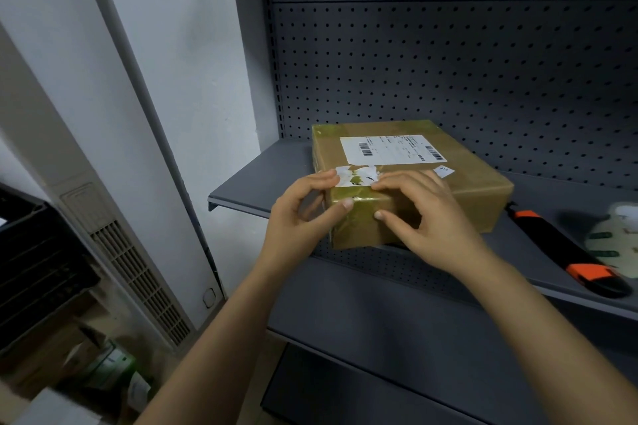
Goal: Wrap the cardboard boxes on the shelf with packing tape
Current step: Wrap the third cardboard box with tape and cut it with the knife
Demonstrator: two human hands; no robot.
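Head view looks down on a cardboard box lying flat on a grey metal shelf, near the shelf's left front end and in front of a perforated back panel. The box is covered in glossy brown tape, with a white shipping label on top and a torn white sticker at the near edge.

Both hands are on the near corner. The left hand has its grip closed round the corner, fingers on top beside the torn sticker and thumb on the front face. The right hand grasps the near edge in the same way, fingers curved over the top and thumb pressed to the front face.

To the right of the box, a black and orange utility knife lies on the shelf, just beside a blurred pale thing with green marks. A lower shelf shows beneath the arms.
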